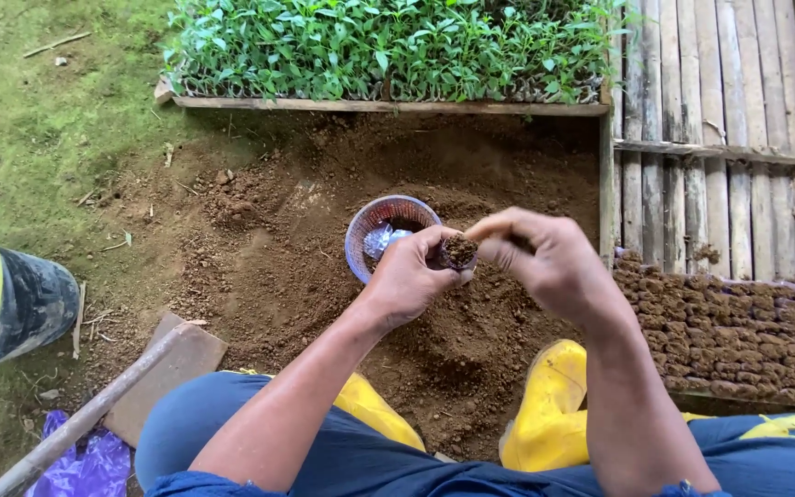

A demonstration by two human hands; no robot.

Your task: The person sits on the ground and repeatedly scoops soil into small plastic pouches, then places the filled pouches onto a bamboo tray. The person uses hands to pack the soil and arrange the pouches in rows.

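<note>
The ground [39, 120] is mossy grass on the left, with a heap of loose soil [434, 304] in the middle. On the soil sits a small basket [367, 221]. A black bucket [20, 304] and a purple bag [94, 465] lie left, with rows of filled pots [738, 336] on the right.

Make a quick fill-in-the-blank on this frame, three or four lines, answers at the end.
1. The left hand holds a small pot filled with ____.
2. The boots are ____ in colour.
3. The round basket sits on the pile of soil, just beyond the ____.
4. The tray of seedlings lies at the ____ of the picture.

Answers: soil; yellow; hands; top
</note>
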